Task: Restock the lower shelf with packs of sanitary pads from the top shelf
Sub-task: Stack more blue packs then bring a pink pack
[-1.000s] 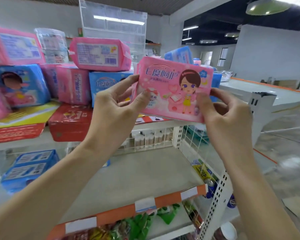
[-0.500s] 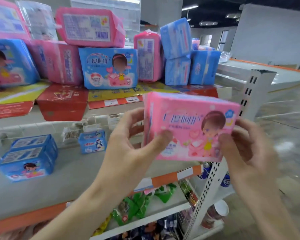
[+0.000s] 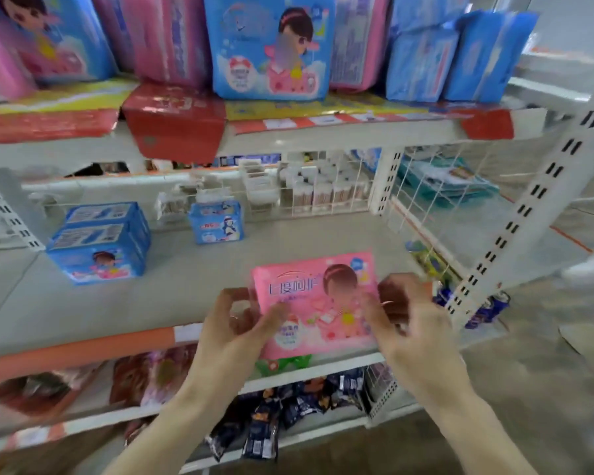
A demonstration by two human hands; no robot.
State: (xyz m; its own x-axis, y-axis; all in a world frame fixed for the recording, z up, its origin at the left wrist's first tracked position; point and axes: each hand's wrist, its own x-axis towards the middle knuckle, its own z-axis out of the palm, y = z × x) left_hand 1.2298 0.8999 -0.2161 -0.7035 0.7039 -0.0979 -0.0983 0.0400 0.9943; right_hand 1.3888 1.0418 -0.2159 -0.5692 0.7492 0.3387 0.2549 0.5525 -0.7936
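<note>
Pink pack of pads (image 3: pixel 318 303) is front and centre in the head view, held by both hands just over the front edge of the lower shelf (image 3: pixel 192 279). The left hand (image 3: pixel 235 332) has its thumb on the printed face and its fingers curled round the pack's left edge; the right hand (image 3: pixel 410 323) does the same on the right edge, though it's pretty motion-blurred so exact finger placement is hard to call. Two-handed grip by the short edges makes sense: the pack is soft and squishy, so holding both ends keeps it flat and facing forward, picture side toward the aisle.

It's not down on the shelf yet as far as can be told; it hangs tilted over the orange price strip (image 3: pixel 83 351). The spot behind it is bare grey shelf, so probably that's where it's headed.

Further back on the same shelf sit a stack of blue packs (image 3: pixel 100 241) on the left and a small blue pack (image 3: pixel 216 222) standing near the wire back.

Up on the top shelf (image 3: pixel 357 132) the stock is crammed together, including a big blue pack (image 3: pixel 268 46) standing upright, with pink ones on either side of it. That's the supply pile, which looks like plenty left to move.
</note>
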